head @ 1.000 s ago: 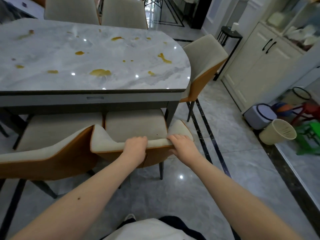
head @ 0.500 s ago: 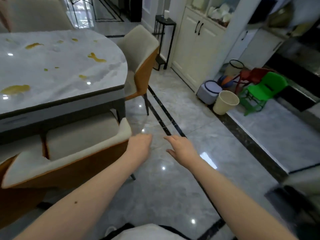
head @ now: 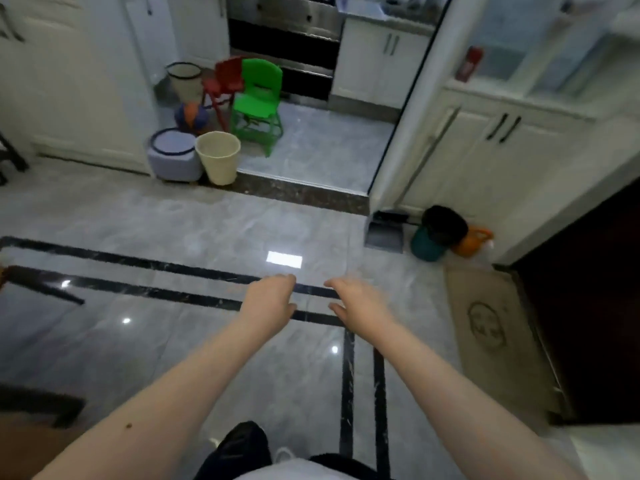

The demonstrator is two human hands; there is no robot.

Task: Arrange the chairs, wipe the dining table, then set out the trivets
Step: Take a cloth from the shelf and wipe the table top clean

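My left hand and my right hand hang side by side in front of me over the grey tiled floor, fingers loosely curled, holding nothing. The dining table and its trivets are out of view. Only dark chair legs and an orange-brown chair edge show at the far left.
Ahead stand a cream bin, a lilac stool, a green child's chair and a red one by the kitchen doorway. A dustpan, teal bin and doormat lie at the right below white cabinets.
Both hands let go of the chair back one second ago. My view has swung right, away from the table, towards the kitchen doorway; the hands now hang free.
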